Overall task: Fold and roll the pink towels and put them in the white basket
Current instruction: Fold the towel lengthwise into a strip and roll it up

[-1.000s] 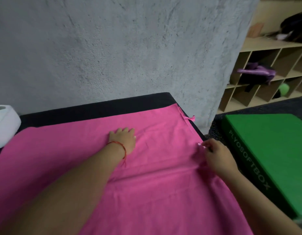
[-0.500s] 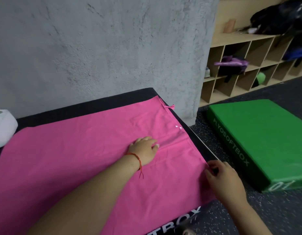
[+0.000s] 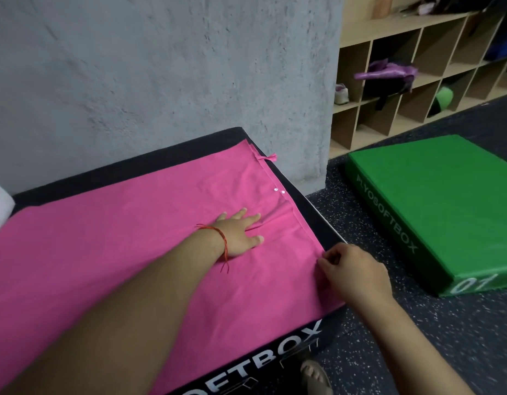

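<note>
A pink towel (image 3: 109, 252) lies spread flat over the top of a black soft box (image 3: 275, 363). My left hand (image 3: 240, 232) rests flat on the towel near its right side, fingers straight and spread. My right hand (image 3: 352, 272) pinches the towel's right edge at the box's right rim. A small loop tag (image 3: 270, 158) sticks out at the towel's far right corner. A rounded white object, maybe the white basket (image 3: 0, 206), peeks in at the left edge.
A concrete wall (image 3: 161, 75) rises right behind the box. A green soft box (image 3: 446, 201) lies on the speckled dark floor (image 3: 417, 332) to the right. Wooden cubby shelves (image 3: 417, 67) with bags stand at the back right. A sandalled foot (image 3: 315, 377) shows below the box.
My left hand slid to the right across the towel, smoothing it. My right hand moved nearer along the towel's right edge. The view shifted right and down, revealing the box's front.
</note>
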A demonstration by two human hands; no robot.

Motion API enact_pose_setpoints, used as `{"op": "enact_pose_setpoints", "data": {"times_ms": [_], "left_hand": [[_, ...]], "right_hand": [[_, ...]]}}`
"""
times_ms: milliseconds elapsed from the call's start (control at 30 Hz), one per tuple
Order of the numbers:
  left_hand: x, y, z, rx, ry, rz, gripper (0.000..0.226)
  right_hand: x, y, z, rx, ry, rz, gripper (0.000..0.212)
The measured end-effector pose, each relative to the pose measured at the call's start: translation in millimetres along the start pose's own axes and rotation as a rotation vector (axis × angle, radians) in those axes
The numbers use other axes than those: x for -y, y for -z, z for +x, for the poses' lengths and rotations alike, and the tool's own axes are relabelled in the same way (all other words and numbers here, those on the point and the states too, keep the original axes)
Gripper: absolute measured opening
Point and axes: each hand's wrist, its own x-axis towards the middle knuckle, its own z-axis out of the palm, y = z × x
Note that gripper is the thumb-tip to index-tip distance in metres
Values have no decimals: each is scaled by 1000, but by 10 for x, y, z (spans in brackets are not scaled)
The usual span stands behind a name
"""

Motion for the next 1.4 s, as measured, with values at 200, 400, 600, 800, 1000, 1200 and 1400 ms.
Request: {"op": "enact_pose_setpoints", "data": {"times_ms": [200,400,600,800,1000,1200,1400], "left_hand": [[-19,82,64,28,23,-8,79],[-30,89,84,34,47,-40,86],[-42,-13,69,19,49,-36,77],[-314,-43,10,-267,-106,86,64],[-866,67,135,-312,-600,458,67],[-791,400,315,-345,-381,703,43],[-752,444,572,-396,-414,591,43]], "right_hand": [[9,33,40,41,37,102,11],[-59,195,-52,165,40,766,18],[-143,196,-40,181,98,1045,4],[-175,184,-11,303,132,868,24],[-117,346,-41,182,199,920,32],[-89,423,-67,118,195,1012,37],[-81,371,-38,122,155,954,47]]}}
